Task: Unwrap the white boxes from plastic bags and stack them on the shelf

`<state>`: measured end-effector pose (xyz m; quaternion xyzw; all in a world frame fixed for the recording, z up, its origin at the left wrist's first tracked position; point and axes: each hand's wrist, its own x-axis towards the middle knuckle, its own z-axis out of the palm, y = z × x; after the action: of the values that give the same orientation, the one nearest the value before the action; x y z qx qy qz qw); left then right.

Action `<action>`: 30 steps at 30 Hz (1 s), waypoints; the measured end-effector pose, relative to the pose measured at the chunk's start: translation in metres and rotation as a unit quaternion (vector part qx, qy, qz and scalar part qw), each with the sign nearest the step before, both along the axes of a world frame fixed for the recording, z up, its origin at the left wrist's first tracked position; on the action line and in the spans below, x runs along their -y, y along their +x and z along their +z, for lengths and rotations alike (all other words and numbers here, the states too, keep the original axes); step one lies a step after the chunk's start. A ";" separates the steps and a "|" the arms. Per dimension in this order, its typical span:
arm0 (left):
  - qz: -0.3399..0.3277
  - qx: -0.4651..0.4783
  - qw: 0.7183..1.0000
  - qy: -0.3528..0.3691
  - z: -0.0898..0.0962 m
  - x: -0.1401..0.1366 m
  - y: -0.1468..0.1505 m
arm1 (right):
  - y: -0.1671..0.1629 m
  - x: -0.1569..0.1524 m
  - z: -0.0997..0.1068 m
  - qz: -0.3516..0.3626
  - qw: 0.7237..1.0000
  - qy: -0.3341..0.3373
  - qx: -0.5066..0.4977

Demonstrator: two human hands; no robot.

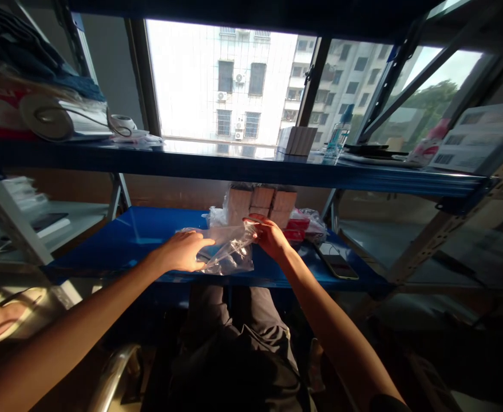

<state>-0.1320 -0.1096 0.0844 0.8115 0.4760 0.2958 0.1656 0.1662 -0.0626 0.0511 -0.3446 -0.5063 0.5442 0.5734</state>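
A clear plastic bag (233, 252) is stretched between my two hands, just above the front part of the blue shelf (148, 229). My left hand (186, 250) grips its left side, with the thumb lying along the film. At the upper right corner of the bag, the fingers of my right hand (269, 234) are pinched on the film. Whether anything lies inside the bag is hard to make out through the glare. Right behind my hands stand several light brown blocks or small boxes (262, 200), partly in clear wrap.
A phone (339, 264) lies on the shelf to the right, near red packets (296, 229) in plastic. Crumpled plastic (217, 216) sits left of the brown blocks. An upper shelf (217, 163) crosses ahead, carrying a paper roll (49, 119) and a clear bottle (337, 140).
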 end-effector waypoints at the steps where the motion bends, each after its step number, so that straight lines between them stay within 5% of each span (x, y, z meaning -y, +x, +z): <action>1: -0.017 -0.096 0.995 0.017 0.003 0.001 0.001 | -0.001 -0.001 0.000 0.005 1.000 0.001 0.026; 3: -0.059 -0.284 0.956 0.044 0.008 0.003 0.005 | -0.004 0.000 0.000 -0.008 0.993 0.007 0.114; 6: -0.045 -0.356 0.931 0.067 0.005 0.001 0.013 | -0.010 0.012 0.005 -0.104 0.944 0.093 0.300; 9: -0.040 -0.378 0.923 0.065 -0.004 -0.001 0.022 | -0.023 0.038 0.011 -0.188 0.822 0.317 0.435; 11: -0.045 -0.387 0.919 0.063 -0.011 -0.003 0.026 | -0.033 0.052 0.013 -0.090 0.720 0.442 0.528; 14: -0.054 -0.387 0.916 0.085 -0.017 -0.008 0.027 | -0.045 0.056 0.008 0.073 0.592 0.449 0.666; 16: -0.079 -0.384 0.914 0.107 -0.021 -0.014 0.024 | -0.047 0.048 0.003 0.080 0.552 0.380 0.738; 18: -0.111 -0.390 0.907 0.112 -0.024 -0.019 0.020 | -0.044 0.035 0.000 0.067 0.541 0.318 0.776; 21: -0.112 -0.413 0.899 0.092 -0.027 -0.022 0.014 | -0.032 0.020 -0.001 0.079 0.563 0.266 0.779; 26: -0.074 -0.403 0.908 0.081 -0.023 -0.021 0.013 | -0.014 0.012 -0.007 0.140 0.618 0.243 0.735; 30: -0.022 -0.408 0.910 0.072 -0.021 -0.020 0.024 | -0.013 0.008 -0.018 0.142 0.609 0.236 0.744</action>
<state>-0.1083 -0.0895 0.0634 0.8816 0.4612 -0.0309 -0.0954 0.1529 -0.0708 0.0328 -0.4072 -0.9123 0.0366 -0.0232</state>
